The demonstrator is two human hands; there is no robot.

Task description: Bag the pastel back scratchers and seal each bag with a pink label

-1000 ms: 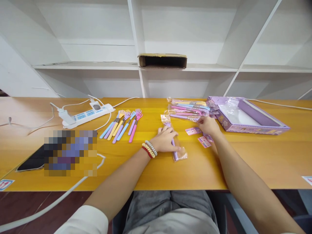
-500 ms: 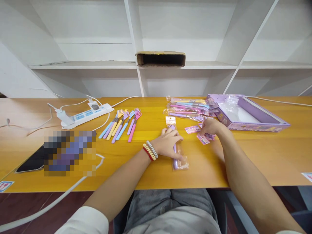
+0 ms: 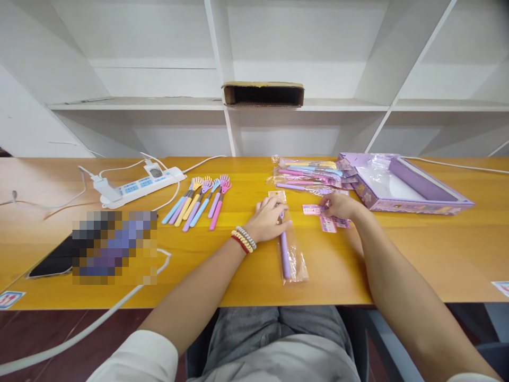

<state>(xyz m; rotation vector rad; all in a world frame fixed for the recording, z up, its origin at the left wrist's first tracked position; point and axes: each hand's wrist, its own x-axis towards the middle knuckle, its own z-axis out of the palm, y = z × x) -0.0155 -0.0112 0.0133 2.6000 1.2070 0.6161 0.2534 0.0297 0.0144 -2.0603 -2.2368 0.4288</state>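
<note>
In front of me lies a purple back scratcher (image 3: 285, 249) inside a clear plastic bag (image 3: 296, 260) with a pale header. My left hand (image 3: 267, 220) rests over its upper end, thumb apart from the fingers, covering most of the scratcher's head. To the right, my right hand (image 3: 339, 205) has its fingers closed at several small pink printed cards (image 3: 329, 224). Its fingertips press together on a card there; which one is partly hidden. Bagged back scratchers (image 3: 302, 178) in several colours lie just beyond that hand.
Loose back scratchers (image 3: 199, 204) lie fanned out at left, near a white power strip (image 3: 143, 185) with cables. A dark flat object (image 3: 55, 254) is partly pixelated. An open purple box (image 3: 417, 207) stands at right. A cardboard box (image 3: 262, 95) sits on the white shelf behind.
My left hand has slid up the bag toward its header, uncovering the scratcher's handle. My right hand stays at the cards, which have shifted slightly.
</note>
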